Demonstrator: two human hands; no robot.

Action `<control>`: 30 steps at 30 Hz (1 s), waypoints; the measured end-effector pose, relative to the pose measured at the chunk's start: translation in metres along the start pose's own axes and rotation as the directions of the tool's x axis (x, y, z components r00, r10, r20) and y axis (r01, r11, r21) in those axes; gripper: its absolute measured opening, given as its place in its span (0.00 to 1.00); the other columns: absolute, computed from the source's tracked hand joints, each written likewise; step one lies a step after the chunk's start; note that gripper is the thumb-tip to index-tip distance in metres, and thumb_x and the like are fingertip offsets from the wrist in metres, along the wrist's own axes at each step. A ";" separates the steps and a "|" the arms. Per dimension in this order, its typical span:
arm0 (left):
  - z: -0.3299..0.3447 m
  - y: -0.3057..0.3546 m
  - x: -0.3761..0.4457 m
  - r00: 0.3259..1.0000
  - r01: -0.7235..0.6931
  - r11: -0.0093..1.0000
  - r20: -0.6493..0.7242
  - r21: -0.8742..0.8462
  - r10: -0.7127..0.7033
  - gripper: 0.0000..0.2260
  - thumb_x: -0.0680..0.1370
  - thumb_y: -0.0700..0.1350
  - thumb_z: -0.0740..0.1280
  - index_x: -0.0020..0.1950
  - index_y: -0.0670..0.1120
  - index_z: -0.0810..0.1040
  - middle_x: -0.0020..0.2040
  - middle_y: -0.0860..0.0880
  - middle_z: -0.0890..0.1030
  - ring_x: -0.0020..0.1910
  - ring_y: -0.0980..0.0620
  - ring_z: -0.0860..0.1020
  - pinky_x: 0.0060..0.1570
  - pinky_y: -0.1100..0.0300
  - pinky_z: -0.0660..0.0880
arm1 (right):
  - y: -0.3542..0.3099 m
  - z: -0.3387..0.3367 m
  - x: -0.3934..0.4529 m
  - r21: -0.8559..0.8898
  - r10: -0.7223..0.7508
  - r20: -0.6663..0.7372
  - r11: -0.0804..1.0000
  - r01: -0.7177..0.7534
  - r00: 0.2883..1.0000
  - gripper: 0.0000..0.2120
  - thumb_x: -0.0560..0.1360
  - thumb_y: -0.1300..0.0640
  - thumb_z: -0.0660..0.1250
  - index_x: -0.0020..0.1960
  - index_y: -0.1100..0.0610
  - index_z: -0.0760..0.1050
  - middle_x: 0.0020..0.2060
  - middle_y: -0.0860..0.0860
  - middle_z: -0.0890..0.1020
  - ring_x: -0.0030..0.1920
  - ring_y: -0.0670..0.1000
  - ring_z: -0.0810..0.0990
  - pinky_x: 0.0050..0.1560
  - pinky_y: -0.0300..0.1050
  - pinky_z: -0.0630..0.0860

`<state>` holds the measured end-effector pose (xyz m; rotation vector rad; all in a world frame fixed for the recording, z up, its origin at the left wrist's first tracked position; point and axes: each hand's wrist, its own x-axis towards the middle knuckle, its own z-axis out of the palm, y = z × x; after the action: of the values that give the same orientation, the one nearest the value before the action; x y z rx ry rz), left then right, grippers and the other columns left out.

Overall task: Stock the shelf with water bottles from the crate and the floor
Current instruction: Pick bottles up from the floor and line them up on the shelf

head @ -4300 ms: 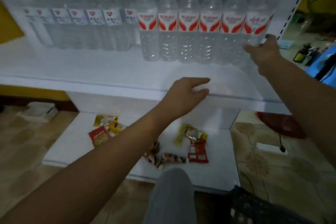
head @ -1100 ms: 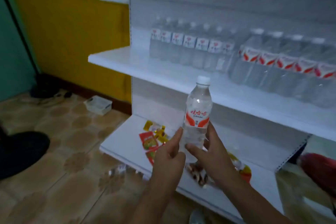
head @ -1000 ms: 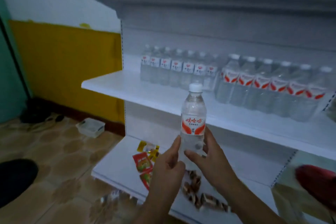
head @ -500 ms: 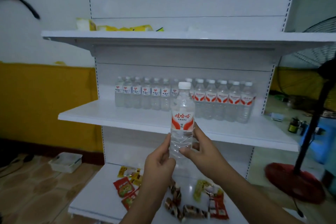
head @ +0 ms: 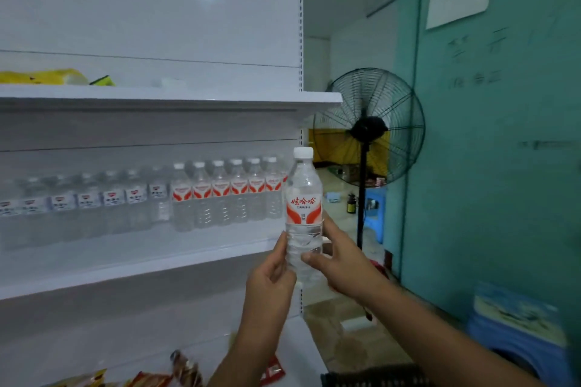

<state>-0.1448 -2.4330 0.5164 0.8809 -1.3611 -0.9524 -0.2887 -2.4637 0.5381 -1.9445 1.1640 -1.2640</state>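
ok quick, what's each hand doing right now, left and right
Left hand: grips the lower part of the upright water bottle.
Right hand: holds the same bottle from the other side, thumb across its front.

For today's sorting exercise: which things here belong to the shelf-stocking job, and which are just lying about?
Job: held water bottle, left hand, right hand, bottle row, middle shelf.
Lying about: standing fan, snack packets, blue stool.

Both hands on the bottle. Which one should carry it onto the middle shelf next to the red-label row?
Left, probably. The left hand grips the bottle on the shelf side, facing the middle shelf and the red-label row. The right hand holds the side facing the fan, so it would reach across.
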 end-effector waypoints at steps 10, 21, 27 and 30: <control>0.028 -0.006 0.012 0.996 -0.031 0.999 0.087 -0.045 0.035 0.25 0.78 0.32 0.61 0.67 0.57 0.70 0.50 0.68 0.81 0.54 0.67 0.78 0.49 0.71 0.76 | 0.011 -0.030 -0.007 -0.068 0.013 -0.071 0.998 -0.018 0.997 0.31 0.75 0.59 0.69 0.73 0.44 0.63 0.61 0.35 0.76 0.58 0.30 0.74 0.54 0.23 0.71; 0.018 -0.045 0.045 0.992 -0.029 0.999 0.121 -0.016 0.031 0.27 0.76 0.25 0.57 0.69 0.50 0.65 0.49 0.70 0.81 0.54 0.68 0.78 0.49 0.74 0.74 | 0.054 -0.016 0.028 -0.007 0.034 -0.029 0.999 -0.034 0.999 0.27 0.75 0.52 0.69 0.69 0.34 0.63 0.62 0.38 0.77 0.62 0.42 0.77 0.64 0.54 0.75; 0.020 -0.075 0.115 0.999 0.018 0.997 0.041 0.076 -0.021 0.25 0.76 0.25 0.57 0.71 0.41 0.67 0.63 0.54 0.76 0.54 0.73 0.75 0.53 0.77 0.71 | 0.084 -0.014 0.091 0.022 0.066 -0.054 0.998 -0.064 0.996 0.27 0.77 0.58 0.68 0.70 0.40 0.64 0.62 0.40 0.77 0.60 0.43 0.79 0.63 0.49 0.76; 0.025 -0.083 0.161 0.999 0.029 0.996 0.030 0.089 -0.032 0.22 0.78 0.29 0.58 0.71 0.42 0.69 0.62 0.54 0.75 0.51 0.74 0.76 0.50 0.78 0.71 | 0.107 -0.020 0.134 0.021 0.081 -0.091 0.997 -0.080 0.993 0.28 0.76 0.60 0.68 0.72 0.42 0.64 0.62 0.40 0.77 0.60 0.41 0.77 0.61 0.41 0.75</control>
<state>-0.1764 -2.6124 0.5019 0.9593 -1.4289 -0.9389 -0.3215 -2.6321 0.5212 -1.8250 1.2595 -1.3283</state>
